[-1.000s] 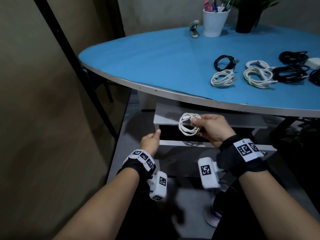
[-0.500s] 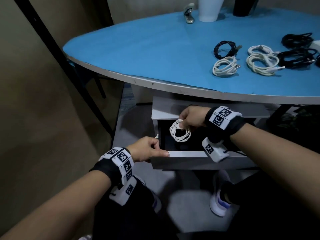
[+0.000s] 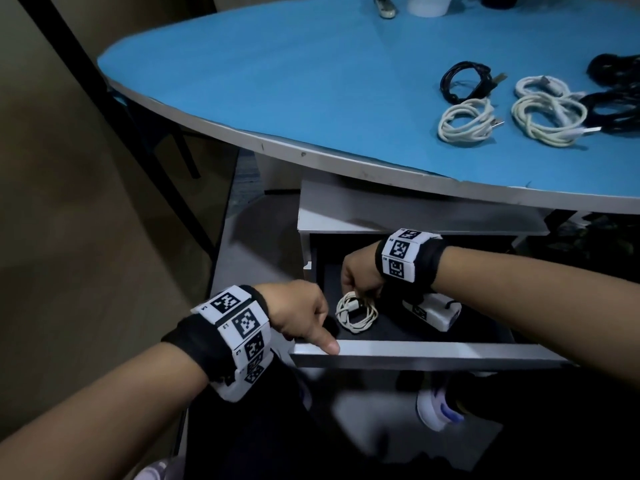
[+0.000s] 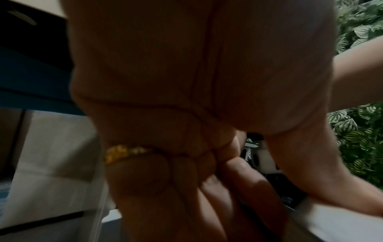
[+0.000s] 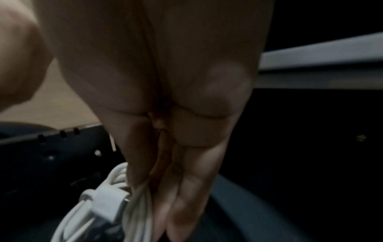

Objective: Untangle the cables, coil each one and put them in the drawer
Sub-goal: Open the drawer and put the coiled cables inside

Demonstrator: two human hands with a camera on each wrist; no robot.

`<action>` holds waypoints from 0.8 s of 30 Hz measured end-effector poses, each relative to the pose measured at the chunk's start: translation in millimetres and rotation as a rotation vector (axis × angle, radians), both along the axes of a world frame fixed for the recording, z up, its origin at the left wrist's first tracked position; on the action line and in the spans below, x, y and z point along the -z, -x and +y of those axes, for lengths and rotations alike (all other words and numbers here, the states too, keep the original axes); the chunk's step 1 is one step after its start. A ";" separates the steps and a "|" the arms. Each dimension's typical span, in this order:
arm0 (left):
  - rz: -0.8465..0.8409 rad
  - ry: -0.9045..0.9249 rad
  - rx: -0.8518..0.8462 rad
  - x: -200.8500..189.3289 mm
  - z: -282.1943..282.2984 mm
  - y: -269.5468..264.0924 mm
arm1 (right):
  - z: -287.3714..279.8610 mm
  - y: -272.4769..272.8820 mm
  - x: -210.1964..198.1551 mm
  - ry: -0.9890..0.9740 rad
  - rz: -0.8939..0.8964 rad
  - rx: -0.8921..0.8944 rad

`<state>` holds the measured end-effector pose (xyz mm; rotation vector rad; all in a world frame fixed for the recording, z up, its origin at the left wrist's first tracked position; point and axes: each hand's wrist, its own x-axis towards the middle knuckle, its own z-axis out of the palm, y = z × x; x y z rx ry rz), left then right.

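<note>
The drawer (image 3: pixel 433 355) under the blue table stands pulled out, its inside dark. My right hand (image 3: pixel 360 277) reaches down into it and pinches a coiled white cable (image 3: pixel 356 311), which lies against the drawer floor at the front left. In the right wrist view the fingertips (image 5: pixel 180 212) hold the white cable (image 5: pixel 103 208) by its strands. My left hand (image 3: pixel 304 317) grips the left end of the drawer's front edge, thumb on top; the left wrist view shows its fingers (image 4: pixel 244 188) curled over the edge (image 4: pixel 331 217).
On the blue table (image 3: pixel 277 81) lie several coiled cables: a black one (image 3: pixel 465 83), a white one (image 3: pixel 467 123), two more white (image 3: pixel 547 116) and black ones (image 3: pixel 616 98) at the right. A white cup (image 3: pixel 427 5) stands at the back. A shoe (image 3: pixel 436 408) is below the drawer.
The left hand pulled the drawer further out. The right hand went down into it with the white coil, from held up in front to resting on the drawer floor.
</note>
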<state>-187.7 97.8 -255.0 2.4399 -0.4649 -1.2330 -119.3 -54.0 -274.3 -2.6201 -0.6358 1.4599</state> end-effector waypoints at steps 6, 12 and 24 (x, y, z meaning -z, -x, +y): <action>0.082 -0.058 0.037 -11.6 -10.0 4.2 | -1.6 9.0 6.6 0.054 -0.088 -0.050; 0.074 -0.118 0.090 -19.2 -15.8 10.4 | -17.1 14.7 -22.4 -0.118 -0.275 -0.029; -0.168 -0.145 0.174 -40.6 -24.6 29.0 | -71.9 31.1 -183.8 -0.500 -0.717 0.393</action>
